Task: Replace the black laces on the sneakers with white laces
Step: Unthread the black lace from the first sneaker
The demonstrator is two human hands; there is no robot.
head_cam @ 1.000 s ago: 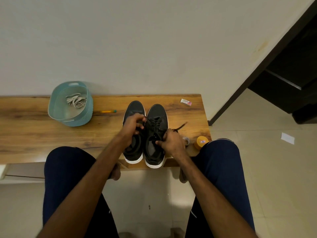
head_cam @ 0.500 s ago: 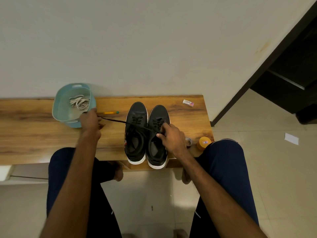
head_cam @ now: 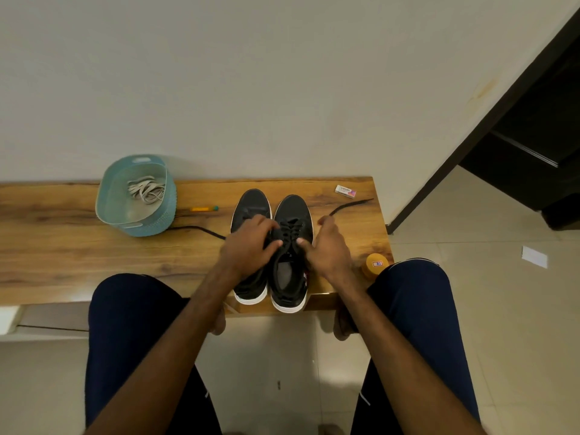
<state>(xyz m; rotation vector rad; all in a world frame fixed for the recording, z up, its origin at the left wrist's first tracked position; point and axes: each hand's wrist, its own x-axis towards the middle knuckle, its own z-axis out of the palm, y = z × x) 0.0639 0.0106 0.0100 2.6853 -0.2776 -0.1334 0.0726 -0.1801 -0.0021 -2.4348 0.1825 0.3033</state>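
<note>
Two black sneakers with white soles stand side by side on the wooden table [head_cam: 78, 255], the left sneaker [head_cam: 251, 204] and the right sneaker [head_cam: 295, 211]. My left hand [head_cam: 248, 249] lies over the left sneaker, and its curled fingers and thumb pinch the black lace [head_cam: 348, 206] at the right sneaker's eyelets. My right hand [head_cam: 329, 249] grips that lace's right end, which runs out toward the table's far right corner. The lace's other end [head_cam: 194, 228] lies loose on the table toward a teal basket [head_cam: 135, 219]. White laces [head_cam: 146, 189] lie coiled in the basket.
An orange pen [head_cam: 204, 209] lies between basket and sneakers. A small eraser [head_cam: 345, 190] sits at the back right, and a yellow jar [head_cam: 375, 265] stands by my right knee. The wall runs behind the table. A dark doorway opens at the right.
My left hand came back from beside the basket to the sneakers, leaving one lace end on the table. My right hand now has the other end drawn out to the right.
</note>
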